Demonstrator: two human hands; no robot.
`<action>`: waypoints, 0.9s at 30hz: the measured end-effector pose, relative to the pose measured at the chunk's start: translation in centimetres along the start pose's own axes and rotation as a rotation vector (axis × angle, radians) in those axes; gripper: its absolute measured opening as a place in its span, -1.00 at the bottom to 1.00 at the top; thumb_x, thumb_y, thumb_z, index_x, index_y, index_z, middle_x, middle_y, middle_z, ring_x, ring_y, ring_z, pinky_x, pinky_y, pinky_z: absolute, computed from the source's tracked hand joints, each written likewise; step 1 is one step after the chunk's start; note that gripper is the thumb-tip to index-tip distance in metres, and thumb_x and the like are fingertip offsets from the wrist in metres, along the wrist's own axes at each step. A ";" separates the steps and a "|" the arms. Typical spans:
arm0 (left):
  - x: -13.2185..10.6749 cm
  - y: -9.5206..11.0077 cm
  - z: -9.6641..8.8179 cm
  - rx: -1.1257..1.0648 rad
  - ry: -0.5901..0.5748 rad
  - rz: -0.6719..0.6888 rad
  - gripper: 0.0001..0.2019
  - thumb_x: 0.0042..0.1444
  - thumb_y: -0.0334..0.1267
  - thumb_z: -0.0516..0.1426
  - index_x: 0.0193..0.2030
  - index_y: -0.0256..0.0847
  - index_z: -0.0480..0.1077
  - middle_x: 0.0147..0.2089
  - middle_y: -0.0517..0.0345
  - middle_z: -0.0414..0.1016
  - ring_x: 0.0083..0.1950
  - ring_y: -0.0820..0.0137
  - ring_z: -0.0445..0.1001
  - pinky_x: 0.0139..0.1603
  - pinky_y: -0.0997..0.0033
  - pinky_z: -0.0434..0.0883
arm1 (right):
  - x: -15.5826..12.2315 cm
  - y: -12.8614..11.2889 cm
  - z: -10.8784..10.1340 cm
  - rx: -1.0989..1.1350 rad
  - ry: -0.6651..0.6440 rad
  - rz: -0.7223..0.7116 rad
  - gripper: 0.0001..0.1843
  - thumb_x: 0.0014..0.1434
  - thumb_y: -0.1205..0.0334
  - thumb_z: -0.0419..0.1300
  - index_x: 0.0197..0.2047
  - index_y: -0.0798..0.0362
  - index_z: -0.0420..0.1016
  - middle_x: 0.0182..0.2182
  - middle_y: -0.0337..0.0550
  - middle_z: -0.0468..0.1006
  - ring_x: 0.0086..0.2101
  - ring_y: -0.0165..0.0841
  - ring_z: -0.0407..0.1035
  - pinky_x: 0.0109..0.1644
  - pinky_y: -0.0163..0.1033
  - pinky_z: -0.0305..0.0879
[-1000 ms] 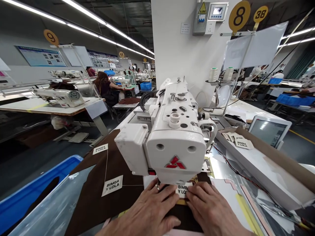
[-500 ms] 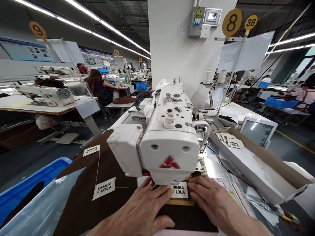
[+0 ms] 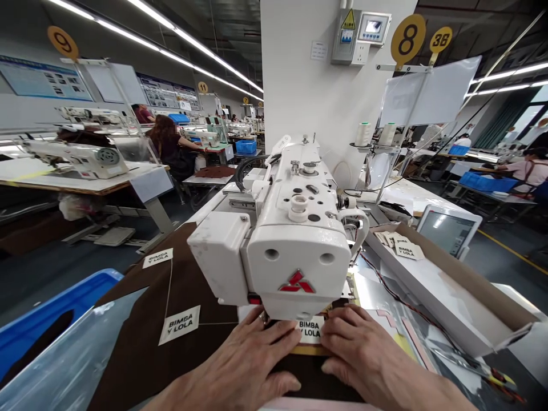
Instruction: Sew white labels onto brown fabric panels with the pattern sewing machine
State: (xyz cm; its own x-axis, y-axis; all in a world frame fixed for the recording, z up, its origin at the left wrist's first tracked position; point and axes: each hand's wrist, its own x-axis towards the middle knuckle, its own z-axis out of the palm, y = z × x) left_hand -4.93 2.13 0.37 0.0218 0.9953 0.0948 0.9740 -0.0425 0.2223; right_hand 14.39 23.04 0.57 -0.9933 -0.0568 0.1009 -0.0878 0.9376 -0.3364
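Note:
My left hand (image 3: pixel 248 365) lies flat, fingers spread, on dark brown fabric (image 3: pixel 141 354) just under the head of a white sewing machine (image 3: pixel 295 240). My right hand (image 3: pixel 363 357) also lies flat beside it, fingertips at the right edge of a white "BIMBA Y LOLA" label (image 3: pixel 309 329) that sits between both hands under the machine head. The needle area is hidden by the machine. Two more of these labels, one near (image 3: pixel 180 324) and one farther left (image 3: pixel 157 258), lie on the brown fabric.
A long cardboard tray (image 3: pixel 462 285) with loose labels (image 3: pixel 402 246) stands at the right, with a small screen (image 3: pixel 447 229) behind it. A blue bin (image 3: pixel 55 311) and clear plastic sheet (image 3: pixel 72 365) are at the left. Other people work at machines farther back.
My right hand has slid left toward the label, closing the gap to my left hand. The view has shifted slightly.

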 end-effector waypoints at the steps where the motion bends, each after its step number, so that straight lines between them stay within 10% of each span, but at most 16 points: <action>1: 0.1 0.1 -0.2 0.002 -0.013 -0.001 -0.43 0.28 -0.09 0.36 0.38 -0.01 0.34 0.35 0.15 0.48 0.30 0.05 0.48 0.47 -0.02 0.24 | 0.2 0.0 -0.4 0.013 -0.014 -0.011 -0.83 0.45 0.10 0.25 0.04 -0.08 0.56 -0.08 -0.24 0.61 0.00 -0.22 0.43 0.21 -0.03 0.29; 27: -0.1 0.0 -1.9 -0.153 -0.005 0.000 -0.52 0.30 -0.21 0.33 0.32 -0.03 0.39 0.30 0.19 0.52 0.35 0.15 0.44 0.50 0.13 0.21 | 2.8 -0.7 1.3 -0.025 0.073 -0.098 -0.68 0.42 -0.04 0.27 0.14 -0.11 0.52 0.04 -0.19 0.64 -0.02 -0.17 0.44 0.12 -0.05 0.32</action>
State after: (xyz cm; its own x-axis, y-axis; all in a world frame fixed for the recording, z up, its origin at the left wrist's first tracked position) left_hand -5.34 1.86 2.23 0.0231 0.9957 0.0902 0.9283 -0.0549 0.3677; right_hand 11.61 21.76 -0.10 -0.9719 -0.1238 0.2002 -0.1809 0.9370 -0.2987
